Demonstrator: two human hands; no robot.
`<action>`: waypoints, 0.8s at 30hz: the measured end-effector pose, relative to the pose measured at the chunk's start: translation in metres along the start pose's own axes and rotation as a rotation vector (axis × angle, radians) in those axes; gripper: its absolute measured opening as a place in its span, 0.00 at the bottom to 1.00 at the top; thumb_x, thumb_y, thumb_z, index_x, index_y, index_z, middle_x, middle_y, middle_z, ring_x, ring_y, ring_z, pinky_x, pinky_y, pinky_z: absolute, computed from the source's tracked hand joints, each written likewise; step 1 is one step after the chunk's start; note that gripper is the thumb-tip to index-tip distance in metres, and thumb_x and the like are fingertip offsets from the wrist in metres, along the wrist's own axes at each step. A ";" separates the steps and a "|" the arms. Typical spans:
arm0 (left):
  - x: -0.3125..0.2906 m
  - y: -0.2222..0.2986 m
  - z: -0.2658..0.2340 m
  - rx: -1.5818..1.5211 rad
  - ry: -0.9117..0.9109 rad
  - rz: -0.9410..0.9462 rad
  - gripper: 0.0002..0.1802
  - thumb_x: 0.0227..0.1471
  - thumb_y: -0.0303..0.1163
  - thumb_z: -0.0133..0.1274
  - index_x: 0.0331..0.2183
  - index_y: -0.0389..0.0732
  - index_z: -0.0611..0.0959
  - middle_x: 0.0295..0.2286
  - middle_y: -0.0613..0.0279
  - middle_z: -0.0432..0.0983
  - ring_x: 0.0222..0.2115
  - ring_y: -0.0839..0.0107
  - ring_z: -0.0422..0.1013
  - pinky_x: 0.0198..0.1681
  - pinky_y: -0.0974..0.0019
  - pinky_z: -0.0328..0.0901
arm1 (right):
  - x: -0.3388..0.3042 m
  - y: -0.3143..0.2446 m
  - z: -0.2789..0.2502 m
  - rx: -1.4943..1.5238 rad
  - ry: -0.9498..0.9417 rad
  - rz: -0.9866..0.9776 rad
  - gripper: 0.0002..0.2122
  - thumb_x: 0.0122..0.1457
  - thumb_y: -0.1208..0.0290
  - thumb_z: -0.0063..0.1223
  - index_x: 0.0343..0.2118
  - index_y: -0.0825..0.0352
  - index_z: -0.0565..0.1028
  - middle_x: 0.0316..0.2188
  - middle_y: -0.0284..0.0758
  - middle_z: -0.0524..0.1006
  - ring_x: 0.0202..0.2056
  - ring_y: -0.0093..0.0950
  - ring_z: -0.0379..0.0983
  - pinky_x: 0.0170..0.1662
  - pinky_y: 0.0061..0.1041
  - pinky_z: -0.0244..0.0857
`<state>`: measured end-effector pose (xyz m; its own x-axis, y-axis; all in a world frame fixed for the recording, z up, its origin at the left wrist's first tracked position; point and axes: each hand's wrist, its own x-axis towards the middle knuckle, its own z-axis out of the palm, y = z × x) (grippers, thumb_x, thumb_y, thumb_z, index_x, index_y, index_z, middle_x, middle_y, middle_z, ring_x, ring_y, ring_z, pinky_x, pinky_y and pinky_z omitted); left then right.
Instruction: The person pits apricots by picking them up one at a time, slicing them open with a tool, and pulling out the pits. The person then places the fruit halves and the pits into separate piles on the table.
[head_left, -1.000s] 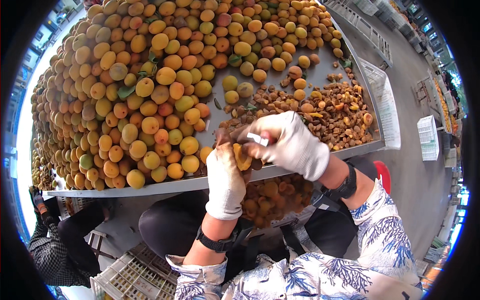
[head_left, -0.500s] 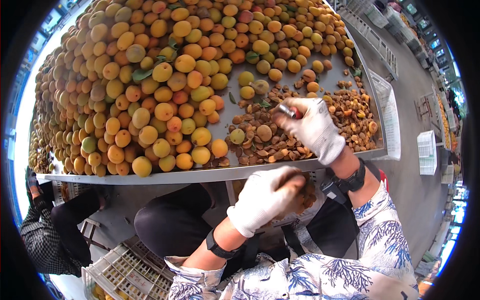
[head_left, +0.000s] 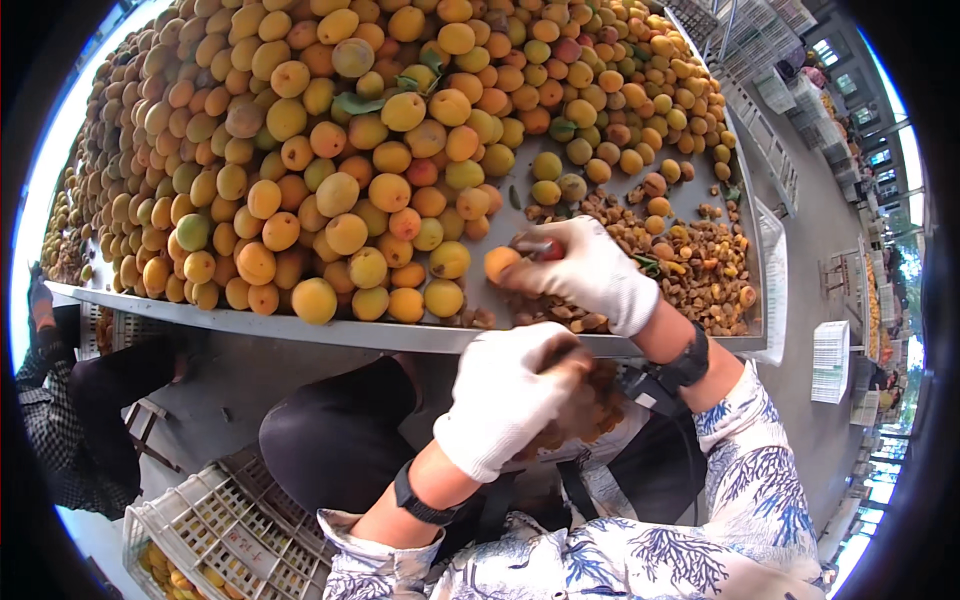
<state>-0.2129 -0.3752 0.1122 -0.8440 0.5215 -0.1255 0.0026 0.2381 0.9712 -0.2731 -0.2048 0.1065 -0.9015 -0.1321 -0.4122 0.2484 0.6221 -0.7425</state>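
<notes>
Over the worktop's [head_left: 410, 337] near part, the gloved right hand [head_left: 590, 270] grips a red-handled tool [head_left: 551, 248], fingertips touching an apricot [head_left: 501, 265]; that crowded grip could let the fruit roll away. At the worktop's near edge, the left hand's [head_left: 510, 390] fingers curl, blurred; any contents are indiscernible.

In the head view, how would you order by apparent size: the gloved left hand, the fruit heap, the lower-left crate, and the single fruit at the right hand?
Fruit heap
Lower-left crate, cut off by the edge
Gloved left hand
Single fruit
</notes>
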 end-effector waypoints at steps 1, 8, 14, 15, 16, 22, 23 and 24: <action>-0.001 0.000 -0.003 0.006 0.128 -0.010 0.08 0.51 0.29 0.59 0.33 0.36 0.85 0.25 0.56 0.81 0.26 0.68 0.78 0.35 0.68 0.70 | -0.006 0.004 -0.006 0.313 -0.010 0.075 0.17 0.50 0.60 0.68 0.37 0.68 0.82 0.24 0.31 0.80 0.25 0.19 0.74 0.30 0.22 0.69; 0.016 -0.005 0.002 0.106 0.412 0.219 0.33 0.36 0.23 0.66 0.50 0.39 0.79 0.41 0.52 0.78 0.37 0.59 0.76 0.44 0.63 0.70 | -0.048 0.005 -0.025 0.556 -0.138 0.132 0.14 0.56 0.64 0.64 0.39 0.69 0.82 0.24 0.25 0.77 0.24 0.13 0.68 0.27 0.15 0.61; 0.030 -0.013 0.023 0.169 0.347 0.227 0.28 0.36 0.16 0.63 0.45 0.35 0.82 0.42 0.55 0.80 0.42 0.67 0.77 0.45 0.68 0.71 | -0.056 0.020 -0.027 0.411 -0.138 0.067 0.11 0.57 0.65 0.57 0.33 0.69 0.80 0.21 0.27 0.76 0.25 0.14 0.69 0.28 0.20 0.63; 0.031 -0.012 0.026 0.292 0.359 0.243 0.27 0.35 0.17 0.64 0.44 0.35 0.82 0.41 0.54 0.81 0.40 0.67 0.78 0.45 0.68 0.71 | -0.055 0.022 -0.028 0.316 -0.111 0.083 0.10 0.55 0.67 0.56 0.30 0.70 0.79 0.20 0.30 0.76 0.24 0.17 0.71 0.29 0.22 0.64; 0.032 -0.009 0.029 0.412 0.372 0.265 0.27 0.35 0.17 0.65 0.43 0.35 0.83 0.40 0.54 0.81 0.39 0.66 0.78 0.44 0.68 0.72 | -0.056 0.024 -0.030 0.217 -0.084 0.100 0.10 0.53 0.68 0.55 0.27 0.71 0.77 0.18 0.34 0.76 0.23 0.21 0.72 0.29 0.25 0.65; 0.043 -0.005 0.037 0.099 0.348 0.109 0.26 0.38 0.18 0.67 0.44 0.32 0.82 0.38 0.57 0.81 0.37 0.72 0.77 0.42 0.70 0.72 | -0.051 0.039 -0.035 0.084 0.171 0.082 0.12 0.53 0.67 0.56 0.36 0.70 0.76 0.26 0.43 0.79 0.31 0.34 0.78 0.38 0.32 0.70; 0.045 -0.005 0.036 -0.117 0.351 -0.011 0.26 0.40 0.19 0.68 0.45 0.30 0.81 0.38 0.58 0.81 0.37 0.75 0.76 0.42 0.71 0.72 | -0.051 0.035 -0.040 0.031 0.264 0.053 0.14 0.54 0.65 0.57 0.40 0.69 0.76 0.29 0.44 0.80 0.33 0.35 0.78 0.40 0.32 0.71; 0.047 -0.005 0.035 -0.333 0.353 -0.129 0.26 0.42 0.19 0.68 0.46 0.29 0.80 0.39 0.60 0.80 0.37 0.78 0.74 0.42 0.72 0.72 | -0.052 0.035 -0.043 -0.020 0.344 0.023 0.19 0.57 0.61 0.59 0.47 0.68 0.72 0.33 0.45 0.79 0.35 0.36 0.78 0.41 0.32 0.71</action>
<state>-0.2338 -0.3238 0.0941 -0.9563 0.1825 -0.2283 -0.2361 -0.0218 0.9715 -0.2330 -0.1429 0.1248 -0.9632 0.1479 -0.2243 0.2663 0.6375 -0.7230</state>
